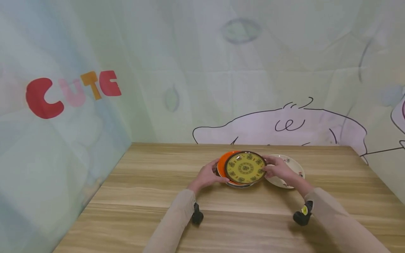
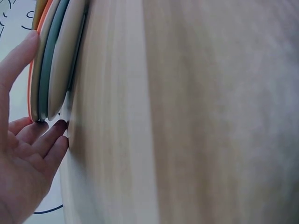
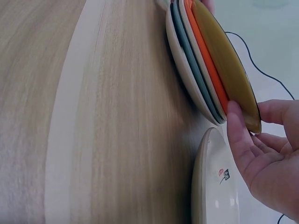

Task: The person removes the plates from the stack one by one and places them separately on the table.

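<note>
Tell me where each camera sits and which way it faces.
Head: on the head, facing forward and down at a yellow plate, a plate pile and the table; left hand, right hand and sleeves show.
Left wrist: on that wrist, facing the pile's edges and table; left hand shows.
Right wrist: on that wrist, facing the pile and white plate; right hand shows.
Shared: both wrist views show pile edges.

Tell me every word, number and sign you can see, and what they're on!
"CUTE", on the pale green hanging backdrop; its last letter is oddly shaped, a bit like a G.
Round yellow plate with a dark rim: patterned marks, too small to read.
Round white plate: small red and black marks, too small to read.
Small yellow sticker on the right wrist: too small to read.
Numbers: none I can read.
</note>
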A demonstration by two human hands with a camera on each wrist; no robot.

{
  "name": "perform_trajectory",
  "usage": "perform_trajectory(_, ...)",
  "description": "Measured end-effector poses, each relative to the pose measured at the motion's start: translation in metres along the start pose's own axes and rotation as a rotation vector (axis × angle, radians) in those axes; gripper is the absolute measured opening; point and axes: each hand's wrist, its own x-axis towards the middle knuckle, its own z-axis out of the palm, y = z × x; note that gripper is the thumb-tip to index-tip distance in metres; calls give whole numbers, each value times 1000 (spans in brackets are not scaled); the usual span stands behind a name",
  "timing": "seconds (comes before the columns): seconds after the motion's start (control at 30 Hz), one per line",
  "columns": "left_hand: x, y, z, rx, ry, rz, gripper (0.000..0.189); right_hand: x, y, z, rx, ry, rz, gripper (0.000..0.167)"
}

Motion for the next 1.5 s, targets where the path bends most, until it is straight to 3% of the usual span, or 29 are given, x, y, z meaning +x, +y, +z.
perform_trajectory(1.0, -1, -1, 1, -20, -11, 34, 90, -15, -5, -8, 130, 13, -31, 63)
perform_trajectory(1.5, -1, 0, -1, -38, -13, 31, 90, -28, -5, -21, 112, 59, -47, 62)
